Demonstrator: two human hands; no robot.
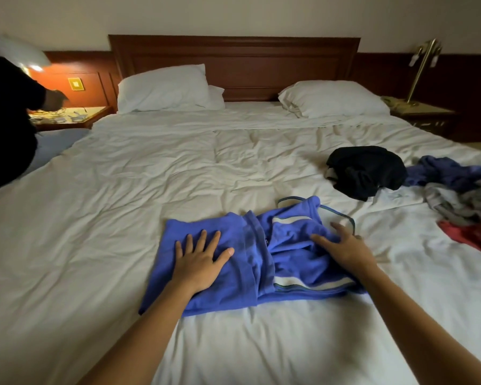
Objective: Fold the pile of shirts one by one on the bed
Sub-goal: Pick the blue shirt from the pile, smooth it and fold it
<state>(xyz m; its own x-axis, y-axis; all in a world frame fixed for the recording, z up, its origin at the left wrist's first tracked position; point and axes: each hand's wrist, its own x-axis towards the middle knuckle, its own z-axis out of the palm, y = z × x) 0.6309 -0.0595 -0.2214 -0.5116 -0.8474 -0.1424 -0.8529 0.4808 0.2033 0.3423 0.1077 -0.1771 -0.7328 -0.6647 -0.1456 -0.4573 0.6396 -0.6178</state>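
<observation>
A blue shirt with white stripes (261, 262) lies partly folded on the white bed (150, 176), near the front middle. My left hand (199, 259) presses flat on its left part, fingers spread and straight. My right hand (345, 245) rests on the shirt's right side near the collar, fingers stretched out over the cloth. At the bed's right edge lies a pile of shirts (461, 195) in purple, grey and red, with a crumpled black shirt (367, 170) beside it.
Two white pillows (164, 90) (333, 98) lean at the wooden headboard (233, 65). A person in dark clothes (6, 120) bends over the lit nightstand (67, 118) at the left. A brass lamp (422, 68) stands on the right nightstand.
</observation>
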